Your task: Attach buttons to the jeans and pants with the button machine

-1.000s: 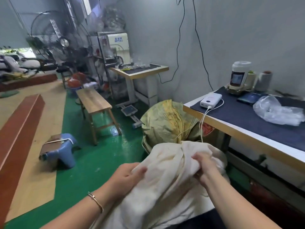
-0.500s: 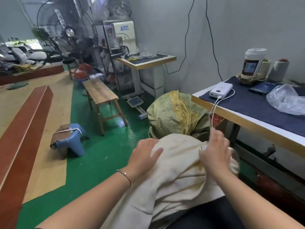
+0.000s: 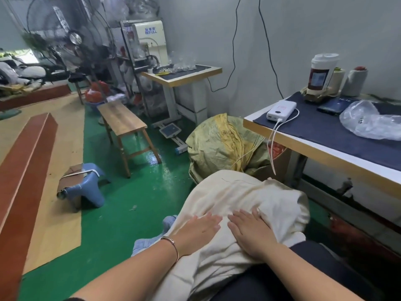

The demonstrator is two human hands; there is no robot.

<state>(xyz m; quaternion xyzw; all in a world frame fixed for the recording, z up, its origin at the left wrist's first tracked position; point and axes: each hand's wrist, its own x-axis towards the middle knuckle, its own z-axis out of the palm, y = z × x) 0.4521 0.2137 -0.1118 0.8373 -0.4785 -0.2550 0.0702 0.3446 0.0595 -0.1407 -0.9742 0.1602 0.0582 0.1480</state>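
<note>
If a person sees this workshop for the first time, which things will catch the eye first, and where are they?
Probably the cream fabric bundle in the foreground, with the left hand and right hand pressed flat on it. Behind it sits a stuffed yellow-green sack on the green floor. The white button machine stands at the back.

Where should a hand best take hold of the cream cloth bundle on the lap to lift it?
Probably at the bunched folds on the right end of the cream cloth bundle, from above: there the fabric gathers into a ridge fingers can close on. The left hand and right hand rest flat on smooth cloth.
</note>
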